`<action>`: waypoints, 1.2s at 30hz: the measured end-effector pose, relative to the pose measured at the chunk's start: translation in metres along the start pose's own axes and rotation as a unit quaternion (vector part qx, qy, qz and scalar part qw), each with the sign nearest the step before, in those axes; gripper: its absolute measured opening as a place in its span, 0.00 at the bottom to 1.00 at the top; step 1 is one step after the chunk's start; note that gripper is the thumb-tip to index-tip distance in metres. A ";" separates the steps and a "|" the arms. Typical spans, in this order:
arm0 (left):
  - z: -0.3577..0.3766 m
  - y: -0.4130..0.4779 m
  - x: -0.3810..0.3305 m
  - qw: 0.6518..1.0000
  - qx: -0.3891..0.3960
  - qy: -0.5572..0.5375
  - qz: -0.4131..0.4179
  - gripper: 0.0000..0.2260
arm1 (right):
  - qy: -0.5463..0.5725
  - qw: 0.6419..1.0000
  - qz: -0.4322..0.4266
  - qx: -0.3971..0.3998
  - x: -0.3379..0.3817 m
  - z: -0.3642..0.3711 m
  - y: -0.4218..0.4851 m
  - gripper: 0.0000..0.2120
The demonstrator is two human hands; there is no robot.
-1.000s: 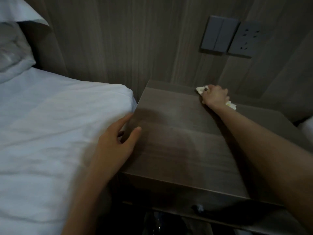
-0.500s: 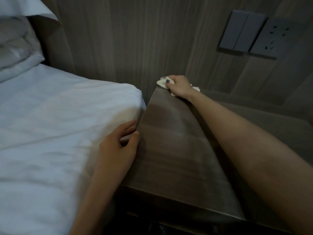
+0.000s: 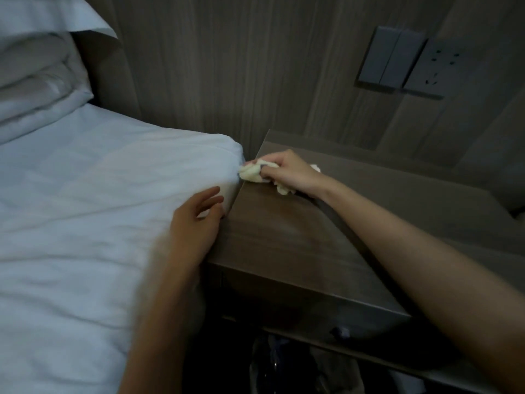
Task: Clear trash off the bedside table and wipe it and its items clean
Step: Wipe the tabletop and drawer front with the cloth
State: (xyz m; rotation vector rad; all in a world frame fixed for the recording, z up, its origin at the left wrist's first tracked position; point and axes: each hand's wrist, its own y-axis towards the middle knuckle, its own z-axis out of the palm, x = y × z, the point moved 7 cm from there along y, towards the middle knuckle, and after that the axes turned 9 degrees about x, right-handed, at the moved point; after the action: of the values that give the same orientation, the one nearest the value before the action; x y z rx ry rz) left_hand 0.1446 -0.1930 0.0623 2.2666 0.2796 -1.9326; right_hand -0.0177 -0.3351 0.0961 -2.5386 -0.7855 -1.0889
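The right hand [image 3: 287, 172] grips a crumpled cloth [image 3: 251, 175] at the edge of the bedside table [image 3: 284, 240]; left hand [image 3: 196, 223], blurred, seems spread.

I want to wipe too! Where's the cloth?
Head view: the right hand grips the cloth on the bedside table, at its left edge beside the bedsheet.
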 end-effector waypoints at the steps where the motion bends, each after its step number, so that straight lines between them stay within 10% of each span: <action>1: -0.001 -0.002 0.001 1.000 -0.004 -0.013 0.001 0.15 | -0.004 1.000 -0.007 0.008 0.008 0.008 -0.011 0.15; 9: 0.002 -0.030 0.013 0.981 0.007 -0.186 -0.043 0.12 | -0.042 0.996 -0.052 0.059 0.064 0.049 -0.099 0.15; 19: 0.011 -0.055 -0.001 0.994 0.003 -0.092 0.056 0.12 | -0.030 0.992 -0.080 0.088 0.088 0.069 -0.191 0.15; 27: 0.019 -0.050 0.005 0.996 0.012 -0.027 0.088 0.13 | -0.008 0.965 -0.014 -0.262 0.050 -0.050 -0.215 0.13; 33: 0.023 -0.044 0.009 0.993 -0.004 -0.007 0.114 0.10 | -0.201 0.923 0.247 -0.216 -0.062 -0.082 -0.171 0.16; 36: 0.024 -0.044 0.002 0.989 -0.023 0.005 0.145 0.08 | -0.169 0.940 0.247 -0.163 -0.073 -0.071 -0.144 0.18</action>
State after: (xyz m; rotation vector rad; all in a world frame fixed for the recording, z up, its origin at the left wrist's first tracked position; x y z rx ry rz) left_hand 0.1114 -0.1554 0.0564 2.1494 -0.0068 -1.7495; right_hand -0.1840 -0.2755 0.0962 -3.0074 0.0015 -0.6666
